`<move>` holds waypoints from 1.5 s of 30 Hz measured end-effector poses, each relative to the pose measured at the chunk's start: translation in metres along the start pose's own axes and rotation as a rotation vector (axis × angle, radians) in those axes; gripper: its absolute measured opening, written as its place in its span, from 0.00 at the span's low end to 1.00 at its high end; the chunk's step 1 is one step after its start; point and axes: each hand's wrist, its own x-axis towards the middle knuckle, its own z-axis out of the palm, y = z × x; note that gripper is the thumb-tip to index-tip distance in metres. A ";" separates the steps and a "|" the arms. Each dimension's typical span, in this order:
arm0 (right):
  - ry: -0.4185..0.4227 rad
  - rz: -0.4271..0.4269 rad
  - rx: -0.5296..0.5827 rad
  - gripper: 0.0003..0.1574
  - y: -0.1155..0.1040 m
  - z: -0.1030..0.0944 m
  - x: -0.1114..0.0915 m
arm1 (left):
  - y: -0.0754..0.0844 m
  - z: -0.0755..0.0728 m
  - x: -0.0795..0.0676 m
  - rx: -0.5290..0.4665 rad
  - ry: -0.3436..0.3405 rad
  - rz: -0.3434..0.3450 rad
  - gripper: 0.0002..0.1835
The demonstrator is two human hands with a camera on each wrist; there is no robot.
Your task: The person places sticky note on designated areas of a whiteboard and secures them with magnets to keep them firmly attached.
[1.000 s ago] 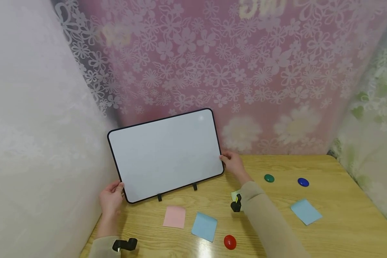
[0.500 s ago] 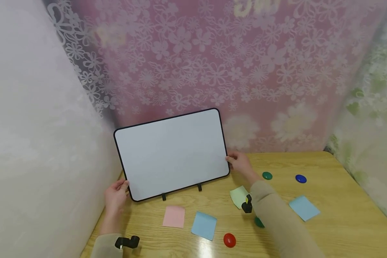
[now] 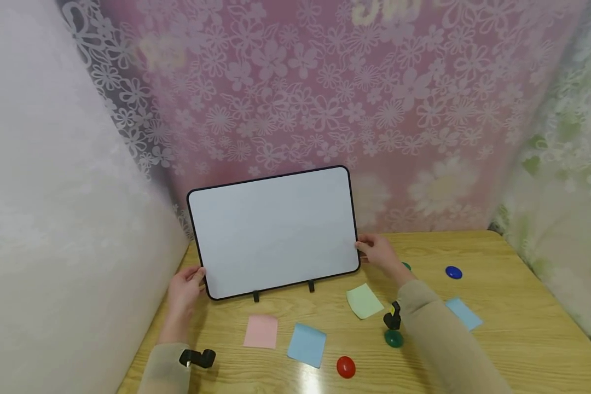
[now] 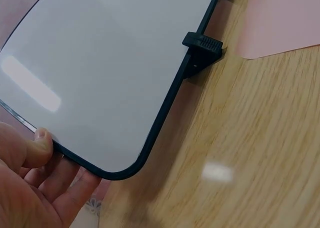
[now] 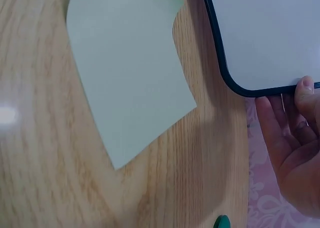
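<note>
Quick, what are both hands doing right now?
Left hand: gripping the left edge of the white, black-framed rectangular board.
Right hand: gripping the board's right edge, near its lower corner.

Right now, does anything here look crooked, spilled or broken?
Yes: the whiteboard, held by the left hand and the right hand, slants, right end higher than its left in the head view. The pale green note looks curled. I see no spills or breakage.
</note>
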 end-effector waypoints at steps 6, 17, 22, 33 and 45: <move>0.006 -0.004 0.011 0.28 0.012 -0.009 -0.003 | 0.001 0.009 0.009 0.013 -0.038 -0.004 0.25; 0.001 0.018 0.009 0.30 0.019 -0.029 -0.014 | 0.010 0.031 0.027 -0.011 -0.083 -0.007 0.25; 0.006 0.021 0.016 0.32 0.022 -0.037 -0.020 | 0.015 0.042 0.034 -0.004 -0.107 0.006 0.25; 0.014 0.027 -0.006 0.33 0.029 -0.054 -0.026 | 0.016 0.062 0.049 -0.034 -0.135 0.015 0.24; 0.022 0.042 0.013 0.34 0.033 -0.060 -0.030 | 0.018 0.074 0.052 -0.040 -0.111 0.025 0.23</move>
